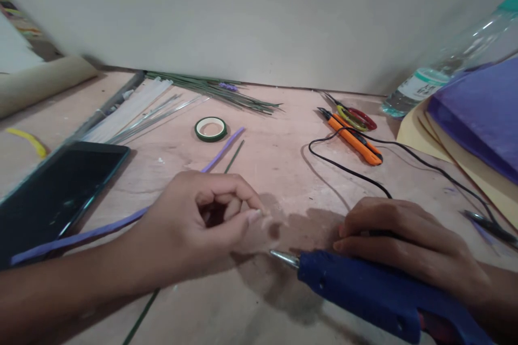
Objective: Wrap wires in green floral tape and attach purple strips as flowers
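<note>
My left hand [202, 215] is closed in a pinch. Its thumb and forefinger meet near a small pale bit that is too blurred to name. Behind the hand and wrist pass a long purple strip [222, 149] that looks like a pipe cleaner and a thin green stem [234, 156]. A blue glue gun [360, 291] points its metal nozzle left, just right of my left fingertips. My right hand [408, 242] is palm down along the gun's far side, fingers drawn together. What they hold, if anything, is hidden.
Green tape roll [211, 129], green stems [210, 89] and clear glue sticks [149, 113] lie at the back. A phone [60, 188] is left. Orange cutter [356, 140], scissors [352, 117], black cord [343, 167], water bottle [421, 89] and purple sheets [481, 108] are right.
</note>
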`<state>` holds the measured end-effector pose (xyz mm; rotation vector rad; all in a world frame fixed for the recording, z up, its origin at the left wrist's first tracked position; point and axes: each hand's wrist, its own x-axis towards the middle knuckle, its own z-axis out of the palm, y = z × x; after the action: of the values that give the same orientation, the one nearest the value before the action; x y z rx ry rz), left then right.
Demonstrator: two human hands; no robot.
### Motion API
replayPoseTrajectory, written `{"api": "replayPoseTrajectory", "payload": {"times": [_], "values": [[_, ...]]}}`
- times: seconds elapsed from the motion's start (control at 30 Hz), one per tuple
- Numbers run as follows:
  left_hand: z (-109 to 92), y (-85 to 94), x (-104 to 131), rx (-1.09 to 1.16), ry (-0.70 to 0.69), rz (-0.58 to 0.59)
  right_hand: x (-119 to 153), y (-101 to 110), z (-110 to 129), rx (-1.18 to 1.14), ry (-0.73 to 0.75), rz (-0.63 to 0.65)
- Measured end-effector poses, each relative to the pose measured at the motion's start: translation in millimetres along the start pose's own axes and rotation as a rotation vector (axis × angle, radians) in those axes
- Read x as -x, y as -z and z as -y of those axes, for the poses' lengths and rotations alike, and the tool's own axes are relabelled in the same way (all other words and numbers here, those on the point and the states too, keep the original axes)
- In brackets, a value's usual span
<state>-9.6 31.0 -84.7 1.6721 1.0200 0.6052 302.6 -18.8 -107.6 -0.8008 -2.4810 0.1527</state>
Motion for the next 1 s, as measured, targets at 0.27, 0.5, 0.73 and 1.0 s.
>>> {"api": "replayPoseTrajectory", "payload": {"times": [0.27,0.5,0.73,1.0], "values": [[-10.9,2.1,-8.6,0.057,0.124,-0.147,-15.1,-2.1,2.3,-0.077,0.060,-0.107],[-8.6,3.6,-5.7,0.126,0.092,-0.102,-12.1,-0.5,0.2,-0.078,0.068,-0.086],[-9.6,3.4,-8.2,0.041,0.094,-0.157,-12.4,-1.8,0.0,-0.098,0.063,-0.093],[-10.9,7.4,-9.3,0.044,0.035,-0.151,-11.5,-4.0,-2.3,-0.139,0.054,-0.096]]}}
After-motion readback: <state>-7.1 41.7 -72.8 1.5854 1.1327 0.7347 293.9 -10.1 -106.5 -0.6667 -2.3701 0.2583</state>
